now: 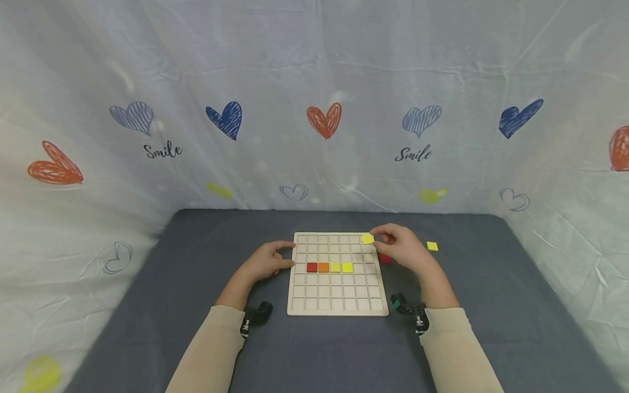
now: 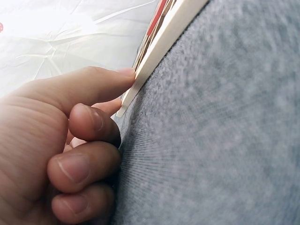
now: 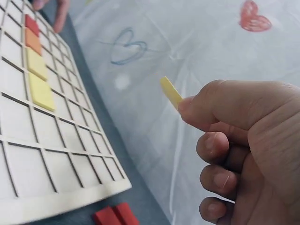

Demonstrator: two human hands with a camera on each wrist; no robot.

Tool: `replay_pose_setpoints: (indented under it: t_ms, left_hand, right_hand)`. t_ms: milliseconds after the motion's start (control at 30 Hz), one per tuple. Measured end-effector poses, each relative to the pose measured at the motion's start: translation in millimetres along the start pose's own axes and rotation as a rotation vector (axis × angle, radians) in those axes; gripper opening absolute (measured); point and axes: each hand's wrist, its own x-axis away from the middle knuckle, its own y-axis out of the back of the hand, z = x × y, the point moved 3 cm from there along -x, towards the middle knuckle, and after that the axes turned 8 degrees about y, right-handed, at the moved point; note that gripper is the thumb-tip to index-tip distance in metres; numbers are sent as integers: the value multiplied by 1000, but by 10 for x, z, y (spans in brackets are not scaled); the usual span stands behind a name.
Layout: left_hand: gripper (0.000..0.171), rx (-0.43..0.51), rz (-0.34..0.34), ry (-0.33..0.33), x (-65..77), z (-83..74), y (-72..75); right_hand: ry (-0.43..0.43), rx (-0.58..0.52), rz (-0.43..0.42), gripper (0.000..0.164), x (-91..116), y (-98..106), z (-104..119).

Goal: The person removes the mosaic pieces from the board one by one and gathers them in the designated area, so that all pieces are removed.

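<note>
A pale wooden grid board lies on the table. In one row sit a red tile, an orange tile and two yellow tiles. My left hand touches the board's left edge with thumb and index finger, and its other fingers are bent, as the left wrist view shows. With thumb and fingers, my right hand pinches another yellow tile, which is raised and tilted in the right wrist view. From the head view, this tile appears over the board's far right corner.
Red tiles lie beside the board's right edge, partly hidden by my right hand in the head view. A sliver of orange shows near them. Farther right is a loose yellow tile on the grey tabletop. A heart-printed curtain hangs behind.
</note>
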Motion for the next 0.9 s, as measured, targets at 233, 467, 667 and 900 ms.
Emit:
replay_pose_setpoints:
  t_ms: [233,467,667,900]
  left_hand:
    - [58,-15,-6,-3,1,-1,2]
    - [59,-24,-11,-12,3,-3,-1]
    - [59,-21,-13,-18,-7,8,-1]
    - [59,-14,-8,-28,-8,13,2]
  right_hand:
    - [-51,-2,-48,30,90,226,-73]
    - [-71,-3,-70,32,188,409,-168]
    - [-117,33,-87,35,259,549,-307]
    - [-198,97,-92,42,407,713,-464]
